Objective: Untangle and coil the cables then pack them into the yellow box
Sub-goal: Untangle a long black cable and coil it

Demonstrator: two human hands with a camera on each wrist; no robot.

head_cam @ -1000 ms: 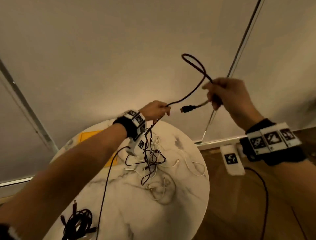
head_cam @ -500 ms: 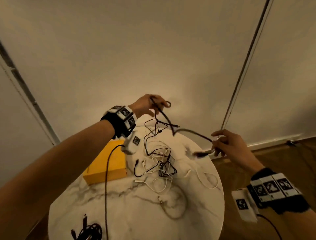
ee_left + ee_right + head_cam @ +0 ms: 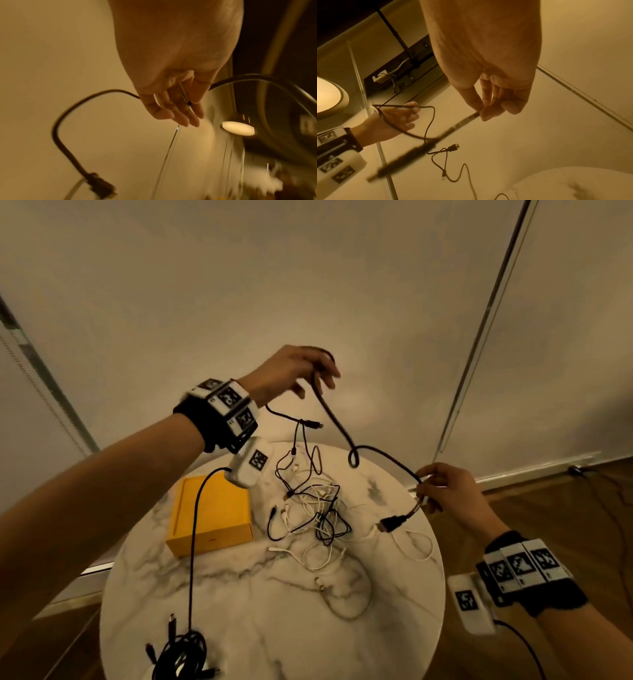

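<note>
A thick black cable (image 3: 334, 419) (image 3: 56, 129) (image 3: 412, 151) stretches in the air between both hands. My left hand (image 3: 301, 374) (image 3: 171, 105) is raised above the table's far side. The thick cable is draped over its fingers, and it pinches a thin black cable (image 3: 291, 417) (image 3: 433, 121) that trails down into the tangle (image 3: 315, 508) of black and white cables. My right hand (image 3: 428, 487) (image 3: 481, 113) pinches the thick cable near its plug (image 3: 390, 523), low at the table's right edge. The yellow box (image 3: 209, 508) lies closed at the table's left.
The round marble table (image 3: 257, 628) carries a coiled black cable (image 3: 181, 655) at its near left edge and a loose pale cable (image 3: 346, 597) in the middle. A wall stands close behind. Wooden floor with more cords (image 3: 609, 508) lies to the right.
My right hand has come down from high up to the table's right edge with the plug end. My left hand has risen, and the thick cable's loop now hangs over it.
</note>
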